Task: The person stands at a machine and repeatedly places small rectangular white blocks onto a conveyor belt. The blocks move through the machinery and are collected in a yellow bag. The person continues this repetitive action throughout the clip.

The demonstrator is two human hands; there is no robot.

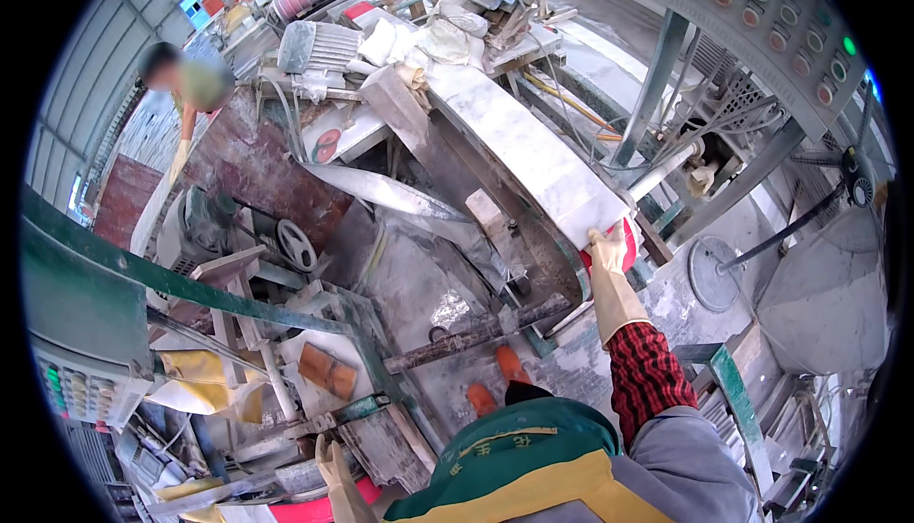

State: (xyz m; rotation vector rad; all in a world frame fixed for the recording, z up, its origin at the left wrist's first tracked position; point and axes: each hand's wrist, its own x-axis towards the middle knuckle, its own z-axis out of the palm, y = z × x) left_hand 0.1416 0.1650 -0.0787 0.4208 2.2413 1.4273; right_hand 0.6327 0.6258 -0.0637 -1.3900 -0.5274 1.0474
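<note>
My right hand (609, 261), in a cream rubber glove, reaches to the near end of a long white marble slab (524, 138). Its fingers close around a red piece (629, 243) at that end; whether this is a cloth or a pad, I cannot tell. Low at the left, my left hand (333, 471), gloved alike, is raised with its fingers stretched and apart. Nothing shows in it. Beside it are a grimy metal bar (286, 439) and a pink-red and white object (303, 512), partly cut off by the lower edge.
Button panels hang at upper right (762, 23) and lower left (81, 390). A green rail (238, 306) crosses the left side. Below the slab runs a metal trough (457, 166). A brick-coloured block (327, 371) lies at left. A gloved co-worker (195, 85) stands at far left.
</note>
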